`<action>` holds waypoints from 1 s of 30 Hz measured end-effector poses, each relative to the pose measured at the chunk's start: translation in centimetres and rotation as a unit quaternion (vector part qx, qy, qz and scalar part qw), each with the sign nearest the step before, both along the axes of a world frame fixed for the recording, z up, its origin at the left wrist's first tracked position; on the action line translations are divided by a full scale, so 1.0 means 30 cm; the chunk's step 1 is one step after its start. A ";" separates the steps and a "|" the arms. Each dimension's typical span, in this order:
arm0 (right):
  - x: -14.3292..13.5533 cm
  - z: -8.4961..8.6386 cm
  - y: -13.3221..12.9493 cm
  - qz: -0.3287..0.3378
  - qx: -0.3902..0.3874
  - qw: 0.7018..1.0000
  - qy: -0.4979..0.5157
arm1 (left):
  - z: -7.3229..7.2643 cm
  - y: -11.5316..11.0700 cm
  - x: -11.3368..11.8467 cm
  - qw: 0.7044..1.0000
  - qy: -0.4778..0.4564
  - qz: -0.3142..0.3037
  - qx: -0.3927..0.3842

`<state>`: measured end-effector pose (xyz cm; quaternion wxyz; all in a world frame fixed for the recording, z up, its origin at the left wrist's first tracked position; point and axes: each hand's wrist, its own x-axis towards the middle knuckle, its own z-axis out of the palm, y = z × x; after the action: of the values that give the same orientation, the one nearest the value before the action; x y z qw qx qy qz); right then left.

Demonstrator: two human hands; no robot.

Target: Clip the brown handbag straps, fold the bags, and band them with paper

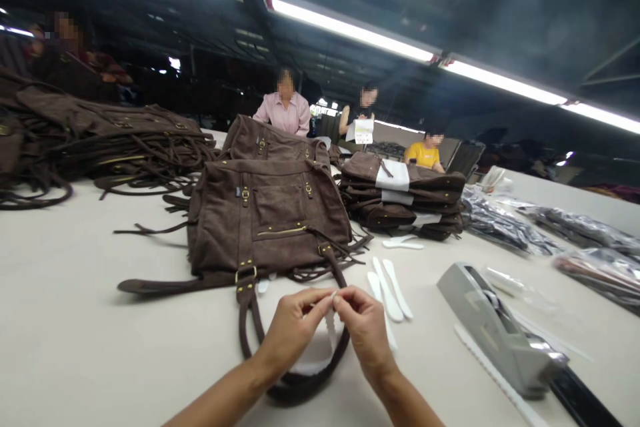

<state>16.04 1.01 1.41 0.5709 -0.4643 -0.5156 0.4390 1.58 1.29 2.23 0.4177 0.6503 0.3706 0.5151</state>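
Note:
My left hand (295, 323) and my right hand (363, 323) meet above the table, thumbs and fingertips pinched together. Between them is a thin whitish strip (331, 330), its lower end hanging down with a jagged edge; its material is hard to make out. Directly beyond lies a dark brown bag (280, 200) with brass buckles and a front zipper. Its looped handles (345, 347) extend toward me, around and beneath my hands. Several white plastic spatula-like sticks (387, 290) lie right of the handles.
A grey tape dispenser (500, 333) stands at the right, beside a long white strip (493, 370). Stacked brown bags (405, 190) sit behind, with a larger pile (115, 133) at left. Plastic-wrapped packages (515, 223) lie far right. Several people are across the table.

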 end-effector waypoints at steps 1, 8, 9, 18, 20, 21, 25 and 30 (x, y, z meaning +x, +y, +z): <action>0.001 0.007 -0.005 0.002 0.011 1.000 -0.010 | 0.002 0.001 0.002 0.999 -0.023 -0.006 -0.029; -0.003 0.029 -0.022 0.013 0.036 0.998 -0.045 | -0.008 0.000 0.007 0.998 -0.018 -0.023 -0.058; -0.003 0.028 -0.022 0.014 0.038 0.998 -0.051 | -0.009 -0.001 0.008 0.998 -0.018 -0.025 -0.058; -0.010 0.023 -0.004 0.043 -0.024 0.999 0.005 | 0.002 0.020 -0.005 0.977 -0.149 0.027 -0.151; -0.021 0.029 -0.013 0.151 -0.074 0.985 0.039 | 0.004 0.028 -0.018 0.977 -0.145 0.052 -0.146; -0.026 0.028 -0.017 0.183 -0.098 0.977 0.051 | 0.005 0.032 -0.023 0.979 -0.137 0.063 -0.138; -0.026 0.012 -0.009 0.152 -0.125 0.975 0.100 | 0.009 0.048 -0.037 0.990 -0.087 0.096 -0.062; 0.039 0.039 0.032 0.053 -0.104 0.982 0.147 | -0.014 0.016 -0.021 0.986 0.126 0.107 0.013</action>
<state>17.21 1.97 2.59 0.5650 -0.4237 -0.4012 0.5833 0.96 1.78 1.81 0.3014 0.6724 0.4807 0.4754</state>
